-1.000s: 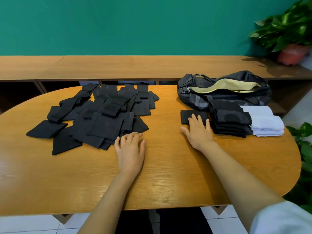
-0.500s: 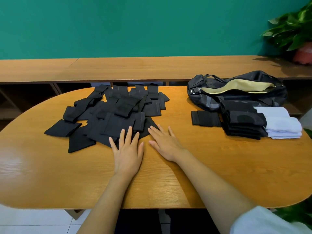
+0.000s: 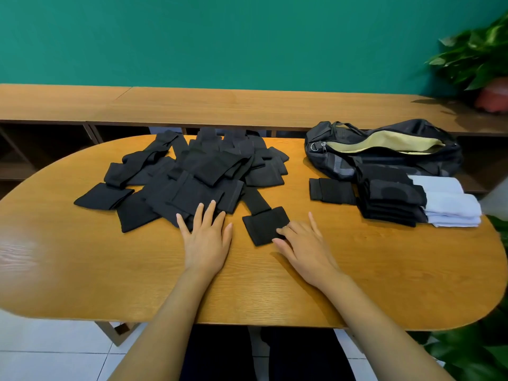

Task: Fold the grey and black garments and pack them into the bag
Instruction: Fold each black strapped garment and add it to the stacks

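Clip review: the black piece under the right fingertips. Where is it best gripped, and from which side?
Probably its near right corner, from the person's side. The black piece lies flat on the table, so a thumb must slide under an edge. The right hand touches that corner, while the piece's far strip reaches the pile.

— What do we see on the left?
— A loose heap of black fabric garments (image 3: 192, 182), with one black strip (image 3: 264, 225) trailing from its near edge.
— And on the right?
— A folded black stack (image 3: 390, 199) touches a folded pale grey stack (image 3: 450, 207), just before our unzipped black cloth bag (image 3: 384, 155).
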Motion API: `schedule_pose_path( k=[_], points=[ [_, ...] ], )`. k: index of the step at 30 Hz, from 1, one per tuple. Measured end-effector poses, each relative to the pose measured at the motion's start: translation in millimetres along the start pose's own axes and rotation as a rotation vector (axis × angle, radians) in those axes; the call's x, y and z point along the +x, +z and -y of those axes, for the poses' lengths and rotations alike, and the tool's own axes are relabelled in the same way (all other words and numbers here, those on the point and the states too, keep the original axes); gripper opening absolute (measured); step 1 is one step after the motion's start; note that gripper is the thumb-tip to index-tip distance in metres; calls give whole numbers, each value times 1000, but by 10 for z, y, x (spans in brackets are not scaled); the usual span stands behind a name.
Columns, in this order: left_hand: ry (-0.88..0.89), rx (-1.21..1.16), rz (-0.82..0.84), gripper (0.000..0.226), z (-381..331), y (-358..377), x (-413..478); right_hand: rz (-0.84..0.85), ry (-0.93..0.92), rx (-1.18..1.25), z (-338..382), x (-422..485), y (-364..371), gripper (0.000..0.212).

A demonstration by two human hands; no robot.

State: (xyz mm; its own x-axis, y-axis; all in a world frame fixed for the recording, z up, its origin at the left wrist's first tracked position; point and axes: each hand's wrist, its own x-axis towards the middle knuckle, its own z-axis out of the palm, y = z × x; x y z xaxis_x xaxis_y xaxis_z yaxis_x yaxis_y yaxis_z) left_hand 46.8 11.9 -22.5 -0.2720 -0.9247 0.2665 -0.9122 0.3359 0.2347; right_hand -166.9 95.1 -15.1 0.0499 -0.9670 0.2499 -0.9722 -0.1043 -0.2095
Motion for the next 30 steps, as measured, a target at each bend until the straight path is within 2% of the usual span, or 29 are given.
schedule_pose_path(
  k=[5,8,13,15,21,23,26,30],
  points=[
    [4,-45,-43,38,-10,-35,-12,-8,23,-21,-28,-60,-112,67],
    [5,-60,-133,31,-55,-85,32,4,21,-13,-26,47,-178,55],
    [180,-23,-310,20,-250,-223,391,3,10,-7,1,369,-132,40],
    [223,20,-252,26,-316,-283,605,28,6,-2,30,528,-99,36],
    [343,330,132,44,-349,-209,1131,129,12,-27,91,940,13,44],
    [332,420,227,46,-292,-129,1217,165,8,-33,85,1024,65,47],
    [260,432,269,49,-176,-55,1262,214,-36,-54,77,1082,169,49],
    [216,407,242,49,-43,-16,1274,193,-40,13,120,1042,235,56]
  ],
)
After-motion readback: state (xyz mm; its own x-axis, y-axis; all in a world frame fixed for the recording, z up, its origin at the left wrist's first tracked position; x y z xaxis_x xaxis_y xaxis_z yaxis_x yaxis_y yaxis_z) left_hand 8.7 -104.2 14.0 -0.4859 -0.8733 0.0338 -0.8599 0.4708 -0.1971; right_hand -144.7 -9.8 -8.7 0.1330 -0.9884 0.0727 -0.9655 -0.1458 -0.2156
